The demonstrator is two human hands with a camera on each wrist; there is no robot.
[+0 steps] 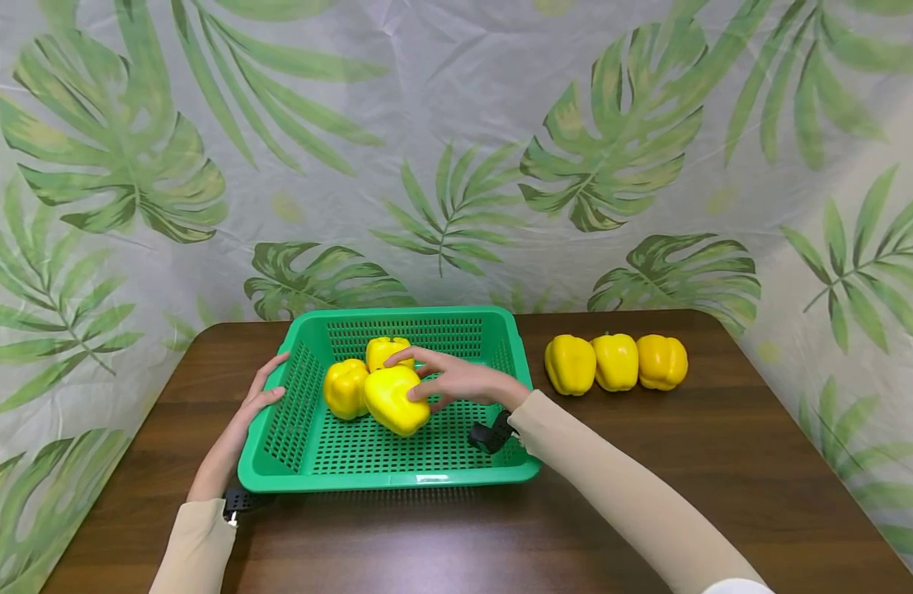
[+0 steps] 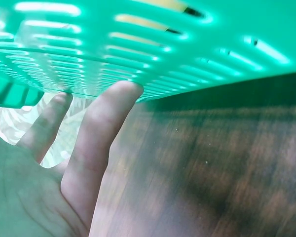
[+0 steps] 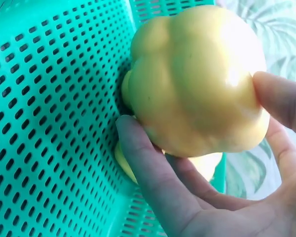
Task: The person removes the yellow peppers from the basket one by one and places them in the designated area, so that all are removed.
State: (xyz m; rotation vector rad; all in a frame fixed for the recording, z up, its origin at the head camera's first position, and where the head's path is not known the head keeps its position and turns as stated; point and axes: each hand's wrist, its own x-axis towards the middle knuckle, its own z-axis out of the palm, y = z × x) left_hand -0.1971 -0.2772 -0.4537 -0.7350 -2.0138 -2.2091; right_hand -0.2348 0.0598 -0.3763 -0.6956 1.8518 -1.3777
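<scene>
My right hand (image 1: 456, 379) grips a yellow bell pepper (image 1: 397, 402) inside a green plastic basket (image 1: 389, 481). In the right wrist view the thumb and fingers (image 3: 155, 180) are spread around the pepper's sides. Two more yellow bell peppers, a left one (image 1: 345, 389) and a rear one (image 1: 388, 350), sit in the basket close behind the held one. My left hand (image 1: 244, 421) rests against the basket's left side, fingertips at the rim. The left wrist view shows its fingers (image 2: 96, 133) extended along the slotted wall.
Three yellow bell peppers stand in a row right of the basket: a left one (image 1: 571, 365), a middle one (image 1: 616, 362) and a right one (image 1: 662, 362). Everything is on a dark wooden table (image 1: 649, 462). A leaf-patterned sheet (image 1: 456, 107) hangs behind its back edge.
</scene>
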